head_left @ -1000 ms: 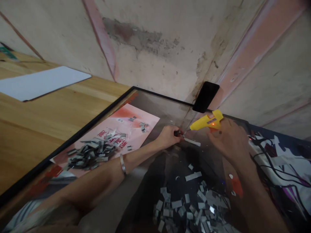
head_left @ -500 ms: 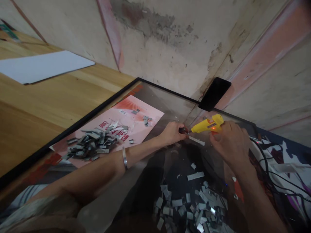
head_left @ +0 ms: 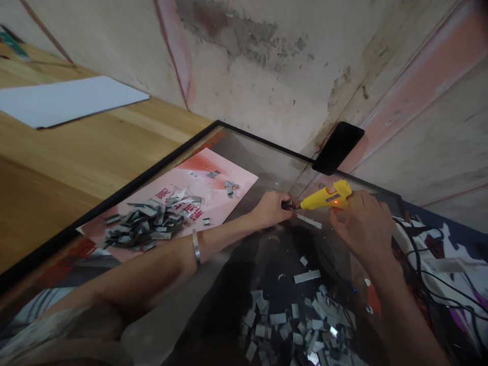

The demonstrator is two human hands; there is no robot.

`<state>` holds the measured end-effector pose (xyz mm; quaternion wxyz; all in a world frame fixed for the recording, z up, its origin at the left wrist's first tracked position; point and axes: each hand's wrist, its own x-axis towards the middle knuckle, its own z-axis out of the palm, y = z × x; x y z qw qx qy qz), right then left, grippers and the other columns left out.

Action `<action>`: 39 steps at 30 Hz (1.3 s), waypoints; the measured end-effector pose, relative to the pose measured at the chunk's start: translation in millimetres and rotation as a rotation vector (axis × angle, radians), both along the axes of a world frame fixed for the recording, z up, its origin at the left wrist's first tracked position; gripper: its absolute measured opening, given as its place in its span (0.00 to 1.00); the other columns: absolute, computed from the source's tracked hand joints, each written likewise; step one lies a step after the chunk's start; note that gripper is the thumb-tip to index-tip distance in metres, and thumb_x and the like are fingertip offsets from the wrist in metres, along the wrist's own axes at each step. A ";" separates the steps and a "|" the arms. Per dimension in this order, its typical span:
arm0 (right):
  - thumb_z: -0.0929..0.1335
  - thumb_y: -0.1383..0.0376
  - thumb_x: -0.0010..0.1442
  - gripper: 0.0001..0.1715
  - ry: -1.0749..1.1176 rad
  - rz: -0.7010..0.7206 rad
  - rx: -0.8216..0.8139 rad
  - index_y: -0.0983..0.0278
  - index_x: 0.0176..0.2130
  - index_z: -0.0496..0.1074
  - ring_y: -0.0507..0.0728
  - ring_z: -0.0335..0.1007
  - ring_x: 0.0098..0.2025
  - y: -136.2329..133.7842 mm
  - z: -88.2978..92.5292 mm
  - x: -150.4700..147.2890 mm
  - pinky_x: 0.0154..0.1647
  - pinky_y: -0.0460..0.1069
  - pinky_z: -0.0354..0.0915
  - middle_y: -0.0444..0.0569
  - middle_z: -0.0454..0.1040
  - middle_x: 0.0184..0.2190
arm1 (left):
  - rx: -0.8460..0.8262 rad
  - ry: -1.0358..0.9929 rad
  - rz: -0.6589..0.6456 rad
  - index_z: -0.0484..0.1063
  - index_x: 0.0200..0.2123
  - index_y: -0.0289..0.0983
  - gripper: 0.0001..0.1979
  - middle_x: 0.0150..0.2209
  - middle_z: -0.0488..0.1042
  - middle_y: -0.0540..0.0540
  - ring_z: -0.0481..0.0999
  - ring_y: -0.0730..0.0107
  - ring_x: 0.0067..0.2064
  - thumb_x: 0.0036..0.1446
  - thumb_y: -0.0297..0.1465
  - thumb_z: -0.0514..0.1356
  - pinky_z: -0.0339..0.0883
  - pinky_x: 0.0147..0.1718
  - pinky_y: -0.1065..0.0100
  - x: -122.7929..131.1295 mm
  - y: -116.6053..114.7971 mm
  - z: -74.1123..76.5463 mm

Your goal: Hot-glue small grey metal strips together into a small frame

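Observation:
My right hand (head_left: 364,221) is wrapped round the handle of a yellow hot glue gun (head_left: 322,197), whose small light glows red. Its nozzle points left and meets, or nearly meets, a small dark metallic piece (head_left: 286,204) pinched in my left hand (head_left: 272,209). The fingers partly cover that piece, so its full shape is hidden. Just below the nozzle a thin pale strip (head_left: 308,220) lies on the glossy dark surface (head_left: 236,147). Many loose grey metallic pieces (head_left: 278,318) are spread nearer to me.
A pile of bent grey pieces (head_left: 147,226) lies on a pink printed sheet (head_left: 238,173) at left. The black phone (head_left: 338,147) leans at the back by the wall. Cables (head_left: 417,259) and a white power strip (head_left: 409,244) crowd the right. White paper (head_left: 76,104) lies on the wooden table (head_left: 125,137).
Almost nothing differs. Both hands, the glue gun and the small piece keep their places; the view has shifted very slightly.

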<state>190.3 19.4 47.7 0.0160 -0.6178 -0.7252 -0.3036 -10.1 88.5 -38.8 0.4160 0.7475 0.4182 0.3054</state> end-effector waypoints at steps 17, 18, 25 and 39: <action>0.62 0.56 0.57 0.18 0.010 -0.045 -0.015 0.67 0.42 0.64 0.63 0.64 0.39 -0.3 2.8 -4.0 0.38 0.54 0.53 0.56 0.70 0.36 | 0.003 0.000 -0.012 0.78 0.37 0.33 0.14 0.22 0.70 0.52 0.65 0.77 0.24 0.46 0.33 0.64 0.55 0.24 0.74 -0.2 -0.5 1.8; 0.62 0.56 0.57 0.19 0.002 -0.046 -0.016 0.67 0.42 0.64 0.62 0.64 0.40 -0.5 2.8 -4.2 0.38 0.53 0.53 0.55 0.70 0.36 | 0.002 -0.002 -0.011 0.78 0.37 0.33 0.14 0.22 0.70 0.52 0.65 0.77 0.24 0.47 0.33 0.64 0.55 0.25 0.74 -0.2 -0.6 2.0; 0.61 0.55 0.57 0.19 -0.001 -0.052 -0.036 0.68 0.41 0.65 0.62 0.63 0.39 -1.6 3.3 -3.8 0.38 0.53 0.52 0.56 0.70 0.35 | -0.008 0.010 -0.005 0.78 0.37 0.33 0.13 0.22 0.71 0.52 0.65 0.77 0.24 0.46 0.32 0.64 0.55 0.25 0.74 -0.2 -1.6 4.0; 0.63 0.56 0.56 0.17 0.027 -0.049 0.000 0.67 0.39 0.64 0.63 0.64 0.39 -2.3 6.9 -2.5 0.37 0.54 0.52 0.57 0.70 0.35 | -0.018 0.005 0.000 0.78 0.36 0.33 0.13 0.22 0.70 0.52 0.65 0.76 0.24 0.46 0.33 0.64 0.55 0.24 0.74 0.5 -1.0 3.5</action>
